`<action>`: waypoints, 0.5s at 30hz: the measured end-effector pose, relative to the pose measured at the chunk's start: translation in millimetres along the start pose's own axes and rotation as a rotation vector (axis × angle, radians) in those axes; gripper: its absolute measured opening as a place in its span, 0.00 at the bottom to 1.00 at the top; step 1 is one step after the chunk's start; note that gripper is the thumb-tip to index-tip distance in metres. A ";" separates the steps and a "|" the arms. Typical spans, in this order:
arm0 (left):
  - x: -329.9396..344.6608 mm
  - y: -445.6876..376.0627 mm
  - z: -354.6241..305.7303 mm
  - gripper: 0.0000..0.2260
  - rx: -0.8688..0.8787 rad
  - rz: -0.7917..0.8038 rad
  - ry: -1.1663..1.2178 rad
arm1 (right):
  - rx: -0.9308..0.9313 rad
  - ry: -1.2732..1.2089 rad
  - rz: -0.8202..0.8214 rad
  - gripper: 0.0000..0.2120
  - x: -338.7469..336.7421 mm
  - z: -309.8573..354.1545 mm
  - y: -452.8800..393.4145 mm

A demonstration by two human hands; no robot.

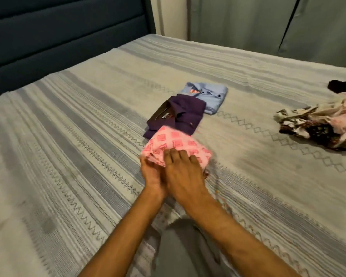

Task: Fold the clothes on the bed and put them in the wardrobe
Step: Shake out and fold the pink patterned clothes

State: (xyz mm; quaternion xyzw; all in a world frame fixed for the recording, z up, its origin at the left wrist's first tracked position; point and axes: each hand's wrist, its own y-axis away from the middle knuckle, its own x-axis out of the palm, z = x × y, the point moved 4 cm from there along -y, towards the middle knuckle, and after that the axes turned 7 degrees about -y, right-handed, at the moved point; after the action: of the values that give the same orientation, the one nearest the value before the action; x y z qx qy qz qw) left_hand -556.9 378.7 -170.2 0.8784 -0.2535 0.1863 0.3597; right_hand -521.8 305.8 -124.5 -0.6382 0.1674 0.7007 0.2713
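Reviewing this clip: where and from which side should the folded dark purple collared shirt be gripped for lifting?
Probably by the two long side edges of the folded dark purple collared shirt, palms sliding under from its left and right. It lies flat as a rectangle, overlapped at its near end by the pink patterned cloth and lying over the folded light blue shirt at its far end, so only the sides are free.

**Cloth on cloth, all matt**

The grey striped woven bedspread (72, 148) looks coarse and matt. The folded pink checked cloth (176, 144), purple shirt (180, 114) and pale blue shirt (208, 94) look smooth. The dark blue padded headboard (58, 37) is upholstered fabric.
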 end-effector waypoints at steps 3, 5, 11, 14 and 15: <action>-37.8 -25.6 -8.3 0.30 0.043 -0.119 -0.020 | -0.016 -0.078 0.195 0.29 58.7 27.6 -15.3; -42.3 -32.8 -8.5 0.29 0.061 -0.108 -0.044 | 0.010 -0.073 0.195 0.29 68.7 31.5 -14.2; -6.5 -9.0 11.0 0.30 0.017 -0.033 0.001 | 0.000 -0.361 0.093 0.33 24.0 -12.8 10.8; -6.3 30.4 9.4 0.25 0.018 -0.012 -0.060 | 0.071 -0.404 -0.036 0.33 -5.9 -49.5 37.8; -11.6 42.8 7.9 0.24 0.060 -0.038 -0.107 | 0.100 -0.402 -0.040 0.31 -11.5 -65.0 47.4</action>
State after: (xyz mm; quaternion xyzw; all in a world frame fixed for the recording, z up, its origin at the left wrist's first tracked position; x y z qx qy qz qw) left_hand -589.9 350.3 -158.4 0.9021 -0.2501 0.1397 0.3228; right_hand -497.3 228.4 -126.8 -0.4746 0.1317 0.7992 0.3446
